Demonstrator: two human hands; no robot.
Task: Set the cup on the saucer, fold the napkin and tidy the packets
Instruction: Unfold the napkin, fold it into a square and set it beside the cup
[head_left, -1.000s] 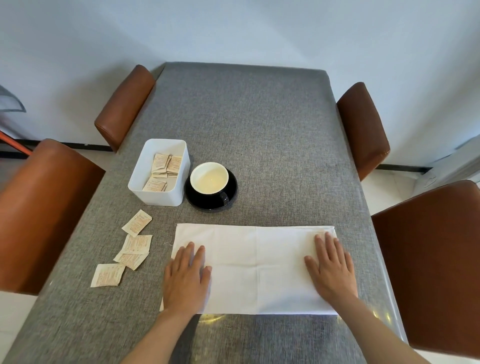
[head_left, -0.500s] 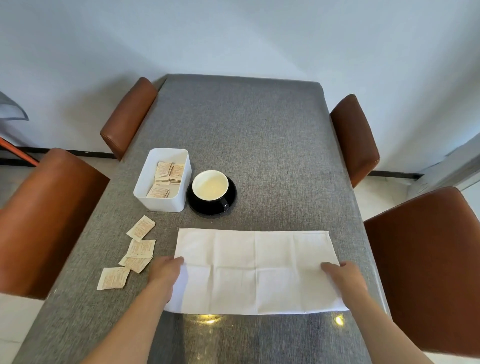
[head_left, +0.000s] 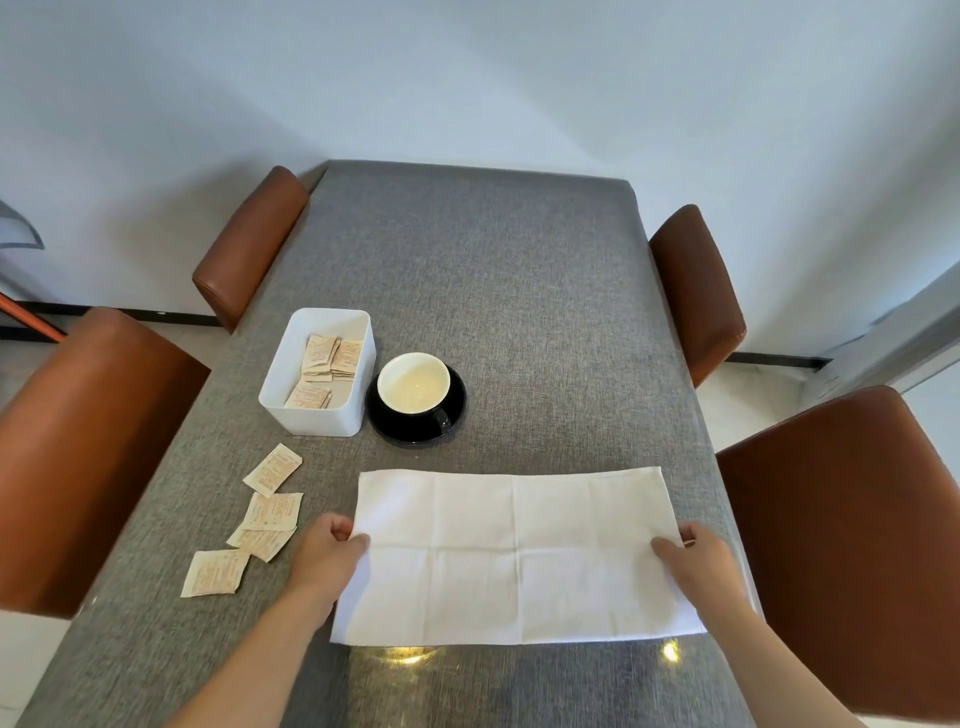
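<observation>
A white napkin (head_left: 519, 556) lies flat as a wide rectangle near the table's front edge. My left hand (head_left: 327, 553) pinches its left edge at mid-height, and my right hand (head_left: 691, 558) pinches its right edge. A black cup (head_left: 413, 387) with a cream inside stands on a black saucer (head_left: 387, 428) behind the napkin. Left of it, a white box (head_left: 311, 410) holds several beige packets (head_left: 324, 364). Several more loose packets (head_left: 270, 512) lie on the cloth to the left of the napkin.
The grey cloth-covered table (head_left: 493, 286) stretches away from me. Brown leather chairs stand at both sides: two on the left (head_left: 78, 441), two on the right (head_left: 841, 545). A white wall rises behind the table.
Both hands went from lying flat on the napkin to gripping its left and right edges. The camera view tilted up slightly.
</observation>
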